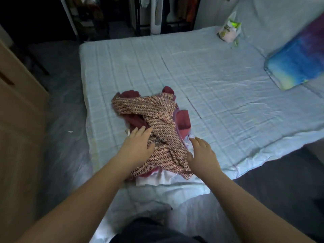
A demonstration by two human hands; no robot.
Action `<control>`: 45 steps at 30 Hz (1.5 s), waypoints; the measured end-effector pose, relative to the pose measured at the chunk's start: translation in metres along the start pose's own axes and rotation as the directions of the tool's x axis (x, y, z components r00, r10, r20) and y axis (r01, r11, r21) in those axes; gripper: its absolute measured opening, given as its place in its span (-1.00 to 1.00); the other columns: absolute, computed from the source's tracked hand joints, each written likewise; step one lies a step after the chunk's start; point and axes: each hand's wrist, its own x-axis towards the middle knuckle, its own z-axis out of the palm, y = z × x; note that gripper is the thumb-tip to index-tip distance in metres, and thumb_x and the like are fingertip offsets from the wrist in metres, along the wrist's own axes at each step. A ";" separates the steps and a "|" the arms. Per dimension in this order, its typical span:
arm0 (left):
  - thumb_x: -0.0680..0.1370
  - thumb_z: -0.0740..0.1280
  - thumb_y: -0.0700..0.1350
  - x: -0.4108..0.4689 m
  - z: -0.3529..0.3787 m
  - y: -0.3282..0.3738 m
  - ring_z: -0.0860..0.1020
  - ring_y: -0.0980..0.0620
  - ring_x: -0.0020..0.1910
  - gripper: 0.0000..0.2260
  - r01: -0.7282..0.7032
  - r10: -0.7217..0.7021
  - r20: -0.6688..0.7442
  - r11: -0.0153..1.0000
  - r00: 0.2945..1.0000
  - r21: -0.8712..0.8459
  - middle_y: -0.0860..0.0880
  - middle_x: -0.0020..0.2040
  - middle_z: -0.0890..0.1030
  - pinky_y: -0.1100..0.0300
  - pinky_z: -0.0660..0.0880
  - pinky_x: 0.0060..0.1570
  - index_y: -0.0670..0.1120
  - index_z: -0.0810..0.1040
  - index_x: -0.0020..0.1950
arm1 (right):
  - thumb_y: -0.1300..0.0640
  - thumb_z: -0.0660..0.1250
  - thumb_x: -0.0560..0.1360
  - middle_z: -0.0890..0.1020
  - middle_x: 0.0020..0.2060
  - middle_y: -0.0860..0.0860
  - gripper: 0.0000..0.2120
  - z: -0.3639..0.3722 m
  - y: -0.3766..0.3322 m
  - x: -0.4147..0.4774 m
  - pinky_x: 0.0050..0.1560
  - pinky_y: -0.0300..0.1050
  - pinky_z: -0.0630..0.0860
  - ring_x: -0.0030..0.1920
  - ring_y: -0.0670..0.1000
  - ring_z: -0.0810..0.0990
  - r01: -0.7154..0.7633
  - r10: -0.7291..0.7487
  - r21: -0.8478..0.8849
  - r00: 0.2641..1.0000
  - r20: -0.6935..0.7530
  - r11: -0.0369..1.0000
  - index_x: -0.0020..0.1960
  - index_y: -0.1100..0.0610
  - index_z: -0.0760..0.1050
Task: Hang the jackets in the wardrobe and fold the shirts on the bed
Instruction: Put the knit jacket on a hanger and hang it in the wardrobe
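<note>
caution: entanglement and drop hazards at the pile.

1. floor [64,109], left of the bed [210,72]: the pile lies near the bed's left and near edges. any garment dragged leftward or toward the person probably slides off onto the floor.

2. left hand [138,142]: flat on the pile's left side, fingers straight and slightly spread, gripping nothing. pressing here without a grip pushes the heap and does not separate it.

3. woven garment [157,109]: on top of the pile, twisted and crossed over itself. whether it is a jacket or a shirt cannot be told from here. a lift at a random point likely leaves it knotted and awkward to hang.

4. maroon garment [182,120] and white garment [154,179]: partly under the woven garment and touching it. pulling the top layer fast may carry these along and scatter them.

5. wardrobe [185,11]: beyond the far end of the bed, well apart from the pile. a loosely held jacket may trail or snag on the way.

6. right hand [201,153]: at the pile's right edge, fingers extended and relaxed, thumb against the woven garment, holding nothing.

7. bag [228,28] and pillow [294,64]: on the right of the bed. folding too far right may crowd them.
</note>
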 end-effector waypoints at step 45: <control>0.59 0.23 -0.08 0.232 0.096 0.104 0.23 -0.13 0.50 -0.45 0.185 -0.159 0.168 0.971 0.973 -0.152 -0.12 0.53 0.28 -0.06 0.19 0.50 -0.06 0.19 0.58 | 0.17 0.30 0.44 0.65 -0.02 0.16 -0.74 0.067 0.139 0.234 0.13 0.15 0.57 0.05 0.18 0.63 -0.633 0.196 0.668 0.767 0.611 0.391 0.12 0.15 0.49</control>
